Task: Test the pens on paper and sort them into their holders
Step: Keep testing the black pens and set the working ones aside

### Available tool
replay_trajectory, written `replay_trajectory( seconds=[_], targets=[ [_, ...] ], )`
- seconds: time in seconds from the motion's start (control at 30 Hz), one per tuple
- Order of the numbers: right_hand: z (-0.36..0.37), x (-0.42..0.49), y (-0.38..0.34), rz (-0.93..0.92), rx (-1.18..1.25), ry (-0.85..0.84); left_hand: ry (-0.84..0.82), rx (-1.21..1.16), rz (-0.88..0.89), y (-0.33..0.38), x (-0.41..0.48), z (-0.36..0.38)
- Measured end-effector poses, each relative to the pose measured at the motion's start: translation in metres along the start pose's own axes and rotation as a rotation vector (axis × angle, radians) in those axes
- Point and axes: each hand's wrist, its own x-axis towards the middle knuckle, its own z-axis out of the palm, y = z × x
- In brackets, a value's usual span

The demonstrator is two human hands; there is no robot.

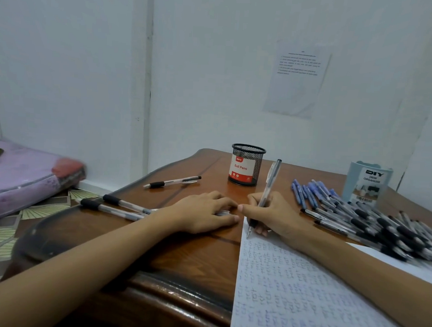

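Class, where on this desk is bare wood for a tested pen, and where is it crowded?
Bare wood: between the lone pen and mesh cup; also this side of the left hand, beside the paper. Crowded: the pen pile at right.

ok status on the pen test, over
Right hand grips a pen, tip on the paper. Left hand flat on the table. Mesh holder stands behind the hands, nothing between; pen pile at right.
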Motion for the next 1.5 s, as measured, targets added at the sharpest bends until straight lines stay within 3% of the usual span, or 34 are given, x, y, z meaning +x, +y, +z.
replay_trajectory(
  seconds=[1.5],
  targets=[
    [0.0011,0.0028,0.0028,-0.026,-0.015,0.118,-0.005,0.025,0.002,0.0005,0.0010,0.0001]
  ],
)
